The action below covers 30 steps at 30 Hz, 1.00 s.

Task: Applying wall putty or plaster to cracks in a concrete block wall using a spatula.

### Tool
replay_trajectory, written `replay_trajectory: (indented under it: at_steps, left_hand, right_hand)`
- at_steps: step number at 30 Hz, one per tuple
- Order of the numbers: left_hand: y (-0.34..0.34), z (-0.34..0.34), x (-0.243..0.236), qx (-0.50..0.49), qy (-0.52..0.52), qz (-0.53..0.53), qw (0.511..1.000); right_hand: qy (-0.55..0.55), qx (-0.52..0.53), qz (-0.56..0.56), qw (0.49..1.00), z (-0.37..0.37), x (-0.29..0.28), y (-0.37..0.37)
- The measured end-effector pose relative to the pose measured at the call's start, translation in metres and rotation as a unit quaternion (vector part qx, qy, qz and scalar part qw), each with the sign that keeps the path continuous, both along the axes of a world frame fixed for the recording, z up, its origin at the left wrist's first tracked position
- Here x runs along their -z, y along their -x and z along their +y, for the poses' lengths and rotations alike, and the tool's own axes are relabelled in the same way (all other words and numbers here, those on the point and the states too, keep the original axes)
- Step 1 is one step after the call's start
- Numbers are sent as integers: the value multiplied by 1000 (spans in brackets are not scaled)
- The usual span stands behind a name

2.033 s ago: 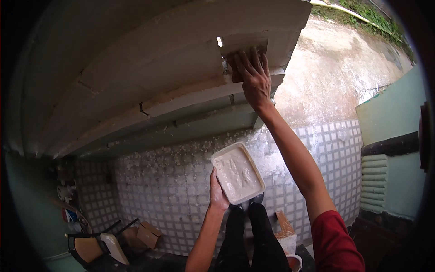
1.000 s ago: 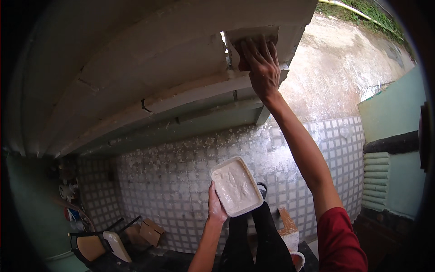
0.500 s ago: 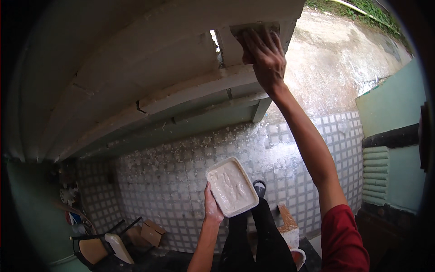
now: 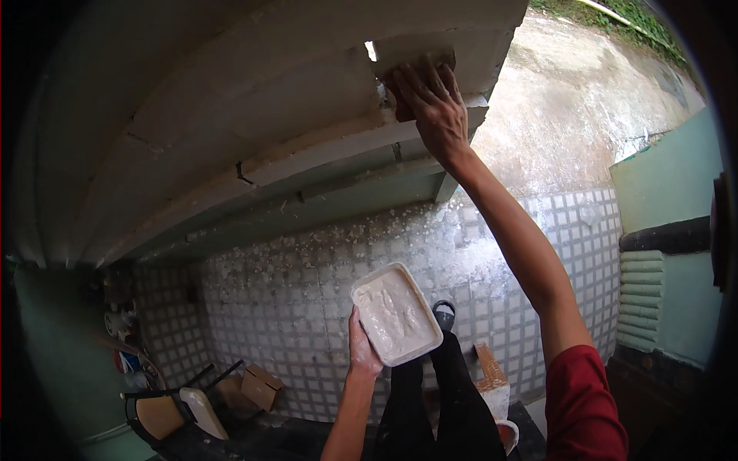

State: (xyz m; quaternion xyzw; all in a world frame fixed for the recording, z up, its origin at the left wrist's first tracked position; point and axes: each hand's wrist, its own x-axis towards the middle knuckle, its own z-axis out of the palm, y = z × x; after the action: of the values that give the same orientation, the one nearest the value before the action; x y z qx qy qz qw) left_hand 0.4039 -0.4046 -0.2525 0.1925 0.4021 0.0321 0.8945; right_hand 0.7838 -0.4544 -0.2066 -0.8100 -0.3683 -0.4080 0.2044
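My left hand [image 4: 364, 344] grips the rim and side of a pale rectangular tub [image 4: 421, 353], which is tilted slightly. Thick white putty [image 4: 393, 311] fills much of it, its surface ridged. Up at the wall, my right hand [image 4: 442, 115] presses a flat putty scraper [image 4: 401, 109] against the pale surface, fingers spread across its back. The scraper's far edge is partly covered by those fingers. Just left of it, a narrow bright gap [image 4: 371, 51] opens in the wall [image 4: 307, 88].
Below the wall a ledge [image 4: 307, 154] runs across. White spatter marks the tiled floor [image 4: 269, 307]. At the lower left are a chair [image 4: 154, 415] and a cardboard box [image 4: 261, 388]. A bucket [image 4: 507, 435] and a stained block [image 4: 492, 376] stand by my legs.
My right hand and the scraper have slid left and slightly down along the wall, closer to the gap. My left hand still holds the tub in nearly the same place.
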Motion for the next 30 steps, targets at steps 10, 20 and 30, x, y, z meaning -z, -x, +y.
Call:
replay_trajectory:
  at_steps: [10, 20, 30]
  left_hand:
    - [0, 3, -7, -3, 3, -1, 1000]
    - [4, 1, -10, -5, -1, 21, 1000]
    - [17, 5, -12, -28, -7, 38, 999]
  right_hand:
    - [-223, -74, 301, 924, -26, 7, 45]
    - [-721, 2, 481, 498, 6, 14, 32]
    - [-665, -4, 523, 533, 31, 0, 36]
